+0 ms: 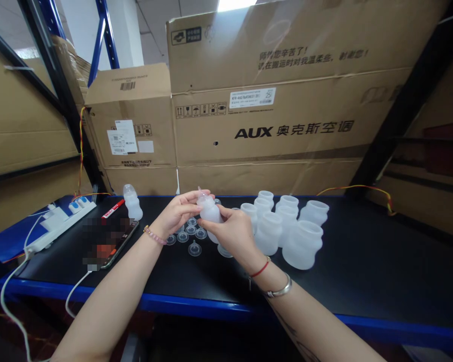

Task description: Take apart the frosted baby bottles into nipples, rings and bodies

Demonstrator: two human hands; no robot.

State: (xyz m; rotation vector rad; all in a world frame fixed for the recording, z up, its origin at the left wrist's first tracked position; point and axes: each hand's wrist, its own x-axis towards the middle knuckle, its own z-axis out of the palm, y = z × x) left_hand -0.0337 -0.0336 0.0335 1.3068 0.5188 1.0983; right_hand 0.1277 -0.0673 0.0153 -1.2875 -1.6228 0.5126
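A frosted white baby bottle [211,212] is held up over the black table, tilted, with a clear nipple [202,195] at its top. My left hand [180,210] has its fingers closed around the nipple end. Lower down, my right hand [236,232] grips the bottle's body, thumb in front. Several clear nipples [195,248] lie on the table below my hands, partly hidden by them. To the right of my right hand several open-topped frosted bottles [302,245] stand upright in a cluster.
A capped bottle [132,202] stands at the left, near a red marker [113,208] and a phone [120,244] on a white cable. A power strip [62,226] lies farther left. Large cardboard [286,110] closes the back, and the shelf's blue edge [196,305] runs along the front.
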